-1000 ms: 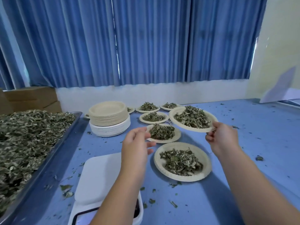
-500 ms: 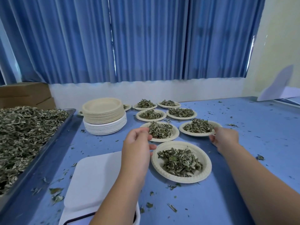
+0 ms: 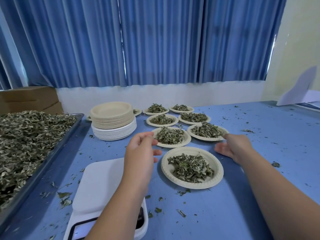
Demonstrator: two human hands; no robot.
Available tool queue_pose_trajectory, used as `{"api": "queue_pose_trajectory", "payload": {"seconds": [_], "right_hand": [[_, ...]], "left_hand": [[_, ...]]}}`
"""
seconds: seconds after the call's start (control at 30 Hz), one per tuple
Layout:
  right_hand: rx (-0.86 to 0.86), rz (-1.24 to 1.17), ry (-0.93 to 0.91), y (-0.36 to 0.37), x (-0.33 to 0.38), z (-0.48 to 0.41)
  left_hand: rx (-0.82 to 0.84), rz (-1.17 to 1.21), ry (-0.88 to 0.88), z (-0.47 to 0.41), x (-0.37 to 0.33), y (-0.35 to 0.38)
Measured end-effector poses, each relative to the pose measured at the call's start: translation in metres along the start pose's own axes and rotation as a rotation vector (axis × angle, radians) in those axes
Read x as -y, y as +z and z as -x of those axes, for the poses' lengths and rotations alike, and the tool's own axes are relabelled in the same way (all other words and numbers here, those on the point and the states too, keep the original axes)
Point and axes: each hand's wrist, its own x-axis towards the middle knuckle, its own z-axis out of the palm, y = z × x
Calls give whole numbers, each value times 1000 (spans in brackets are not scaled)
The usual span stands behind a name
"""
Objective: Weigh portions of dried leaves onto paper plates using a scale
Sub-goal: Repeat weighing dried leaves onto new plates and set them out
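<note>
Blue pleated curtains [image 3: 155, 40] hang across the back of the room above a strip of white wall [image 3: 173, 94], and a blue desk [image 3: 277, 135] runs up to it, littered with crumbs of leaf.

Nearest on the desk sits a paper plate [image 3: 219, 170] with a heap of dried leaves [image 3: 190, 168] in its middle. Just left of it is a white scale [image 3: 102, 184], its platform bare; its display at the near edge is partly covered by the person's left forearm.

The left hand [image 3: 140, 149] hovers over the far right corner of the scale, fingers loosely curled and grasping nothing, close to the rim of a second filled plate [image 3: 173, 145]. The right hand [image 3: 233, 148] lies released and relaxed beyond the nearest plate; its fingertip is at the rim of a third filled plate [image 3: 206, 139], though I cannot tell whether it touches.

More filled plates [image 3: 161, 119] stand in two rows behind these, back toward the wall. To their left is a stack of empty plates [image 3: 112, 118], tan ones on top of white ones.

Along the left edge of the desk runs a metal tray [image 3: 52, 163] piled high with loose leaves [image 3: 26, 144]. Behind it stand cardboard boxes [image 3: 29, 99]. At the far right, a white sheet [image 3: 297, 90] leans up by the pale wall.
</note>
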Motion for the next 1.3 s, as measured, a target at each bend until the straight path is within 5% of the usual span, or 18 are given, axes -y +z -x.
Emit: {"api": "queue_pose_trajectory", "payload": {"seconds": [0.17, 0.43, 0.6, 0.77, 1.0, 1.3], "right_hand": [[-79, 286, -275, 4, 3, 10], [217, 424, -741, 56, 16, 76], [483, 440, -841, 85, 4, 128], [577, 400, -809, 117, -5, 149], [530, 1050, -1232, 204, 37, 135], [547, 1528, -1068, 292, 66, 117]], "left_hand": [[-64, 43, 54, -2, -15, -17], [-228, -214, 212, -23, -38, -109], [-332, -381, 169, -30, -12, -161], [-269, -392, 61, -48, 13, -174], [-224, -460, 16, -55, 24, -173], [-198, -577, -19, -57, 29, -165]]}}
